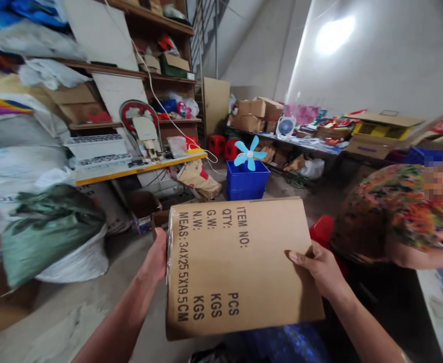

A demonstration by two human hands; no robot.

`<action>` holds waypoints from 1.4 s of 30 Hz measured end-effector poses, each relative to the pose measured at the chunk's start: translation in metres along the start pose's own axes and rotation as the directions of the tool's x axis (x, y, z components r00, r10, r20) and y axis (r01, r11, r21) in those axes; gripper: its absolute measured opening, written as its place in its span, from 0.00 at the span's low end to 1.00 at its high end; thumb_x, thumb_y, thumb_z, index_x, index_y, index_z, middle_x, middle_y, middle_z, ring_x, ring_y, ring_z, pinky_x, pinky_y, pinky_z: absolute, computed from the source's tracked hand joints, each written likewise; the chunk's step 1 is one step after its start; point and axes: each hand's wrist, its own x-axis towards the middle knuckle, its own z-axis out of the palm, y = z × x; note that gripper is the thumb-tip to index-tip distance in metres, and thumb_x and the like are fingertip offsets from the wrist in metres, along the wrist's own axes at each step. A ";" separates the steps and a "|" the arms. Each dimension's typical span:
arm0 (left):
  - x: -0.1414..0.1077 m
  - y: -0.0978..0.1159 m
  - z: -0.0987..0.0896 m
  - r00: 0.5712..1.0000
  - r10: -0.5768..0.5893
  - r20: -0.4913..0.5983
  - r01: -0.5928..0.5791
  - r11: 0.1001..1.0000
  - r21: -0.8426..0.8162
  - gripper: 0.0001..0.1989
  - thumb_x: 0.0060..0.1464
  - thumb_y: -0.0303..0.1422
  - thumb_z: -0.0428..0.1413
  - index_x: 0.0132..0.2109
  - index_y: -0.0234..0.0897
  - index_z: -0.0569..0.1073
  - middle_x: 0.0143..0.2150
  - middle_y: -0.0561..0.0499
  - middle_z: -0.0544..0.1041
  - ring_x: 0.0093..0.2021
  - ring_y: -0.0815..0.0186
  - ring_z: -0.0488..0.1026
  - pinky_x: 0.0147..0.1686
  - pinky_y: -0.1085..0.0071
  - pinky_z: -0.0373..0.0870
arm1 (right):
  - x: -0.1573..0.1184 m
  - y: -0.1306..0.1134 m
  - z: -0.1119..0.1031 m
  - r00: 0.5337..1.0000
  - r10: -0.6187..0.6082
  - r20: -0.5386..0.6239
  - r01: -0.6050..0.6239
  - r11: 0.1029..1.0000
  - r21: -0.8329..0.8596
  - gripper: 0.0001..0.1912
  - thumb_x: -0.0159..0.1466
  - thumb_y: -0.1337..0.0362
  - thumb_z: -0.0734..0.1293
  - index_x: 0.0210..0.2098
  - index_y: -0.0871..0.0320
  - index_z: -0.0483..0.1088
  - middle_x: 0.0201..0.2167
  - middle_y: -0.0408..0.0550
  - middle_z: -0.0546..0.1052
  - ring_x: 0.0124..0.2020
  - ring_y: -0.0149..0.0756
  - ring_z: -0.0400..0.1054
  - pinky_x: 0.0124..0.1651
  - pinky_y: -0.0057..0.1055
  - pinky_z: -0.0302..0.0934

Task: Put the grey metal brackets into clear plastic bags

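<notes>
Gripping cardboard carton (240,267) side edges | left hand (156,256), right hand (318,269): fingers closed on it | co-worker (391,212) near right

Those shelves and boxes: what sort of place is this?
Probably a packing storeroom or small warehouse: a carton printed with shipping fields, wooden shelves crammed with goods, and bulging sacks piled nearby.

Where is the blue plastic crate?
In the head view, the blue plastic crate stands on the floor straight ahead, just beyond the cardboard box the person holds, with pale blue fan blades rising above it.
</notes>
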 end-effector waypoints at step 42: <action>0.118 -0.073 0.081 0.916 -0.370 0.157 0.333 0.917 0.220 0.39 0.52 0.56 0.37 0.56 0.28 0.65 0.44 0.38 0.77 0.46 0.51 0.73 0.48 0.55 0.66 | -0.019 0.049 -0.086 0.924 0.211 -0.320 -0.145 0.965 0.219 0.22 0.36 0.61 0.78 0.28 0.61 0.70 0.26 0.49 0.77 0.27 0.40 0.71 0.28 0.33 0.66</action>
